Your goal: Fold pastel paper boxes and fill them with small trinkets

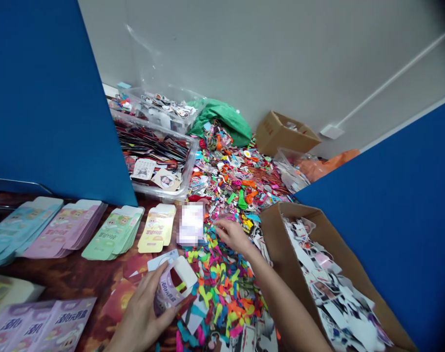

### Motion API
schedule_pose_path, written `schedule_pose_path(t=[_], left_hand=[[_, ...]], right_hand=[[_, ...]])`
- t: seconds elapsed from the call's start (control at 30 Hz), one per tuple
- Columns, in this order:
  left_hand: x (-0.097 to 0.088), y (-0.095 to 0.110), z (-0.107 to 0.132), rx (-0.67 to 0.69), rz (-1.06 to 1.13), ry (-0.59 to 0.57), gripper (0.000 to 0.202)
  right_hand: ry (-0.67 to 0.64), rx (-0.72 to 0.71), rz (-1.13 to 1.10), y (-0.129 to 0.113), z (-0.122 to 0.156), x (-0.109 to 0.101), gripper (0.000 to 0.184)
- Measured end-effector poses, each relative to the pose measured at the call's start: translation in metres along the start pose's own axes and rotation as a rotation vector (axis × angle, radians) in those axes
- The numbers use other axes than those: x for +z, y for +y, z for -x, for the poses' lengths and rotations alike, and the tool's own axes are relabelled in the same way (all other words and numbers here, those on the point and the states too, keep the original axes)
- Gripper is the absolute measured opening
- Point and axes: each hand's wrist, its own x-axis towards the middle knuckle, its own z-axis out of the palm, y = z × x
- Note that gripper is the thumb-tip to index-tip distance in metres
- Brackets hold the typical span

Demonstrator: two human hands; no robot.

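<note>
My left hand (143, 305) is wrapped round a small purple paper box (167, 293). The box is tilted with its white top flap standing open, and something yellow-green shows inside. Over the heap of small colourful trinkets (235, 190) is my right hand (234, 237), its fingers drawn together in a pinch. Whatever lies between those fingertips is too small to make out. Bright rubbery balloon-like pieces (222, 288) spread below my right hand and beside the box.
Flat boxes lie stacked in blue (22, 227), pink (66, 227), green (114, 232) and yellow (157, 227). Purple boxes (42, 325) lie front left. Behind stands a clear tray of cards (187, 178); at right, a carton of cut-outs (277, 234). Blue partitions (53, 98) flank the table.
</note>
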Motion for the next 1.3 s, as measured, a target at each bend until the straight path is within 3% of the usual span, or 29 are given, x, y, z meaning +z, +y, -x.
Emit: schedule_pose_path(t=[0.2,0.4,0.57,0.8,0.9,1.03,1.13,1.3], left_hand=[[0.000,0.001,0.005,-0.022,-0.005,0.028,0.069],[0.002,-0.001,0.007,-0.017,-0.003,0.050,0.069],[0.005,0.000,0.006,0.014,0.005,0.048,0.068],[0.008,-0.003,0.009,0.023,0.001,0.064,0.069],[0.007,-0.003,0.010,0.011,-0.005,0.055,0.070],[0.005,-0.002,0.010,0.006,0.002,0.031,0.070],[0.004,-0.001,0.009,-0.002,0.003,0.019,0.070],[0.006,-0.002,0.010,0.009,0.018,0.051,0.071]], right_hand=[[0.082,0.151,0.133,-0.009,-0.037,0.028,0.029],[0.136,0.187,0.156,-0.007,-0.028,0.042,0.021],[0.322,0.197,0.068,0.012,-0.015,0.025,0.026],[0.517,0.303,-0.029,0.039,-0.031,-0.003,0.043],[0.447,0.266,-0.028,0.035,-0.036,0.006,0.036],[0.268,0.205,0.004,0.020,-0.033,0.031,0.013],[0.214,0.199,0.033,0.013,-0.028,0.044,0.011],[0.248,0.200,0.011,0.021,-0.030,0.036,0.015]])
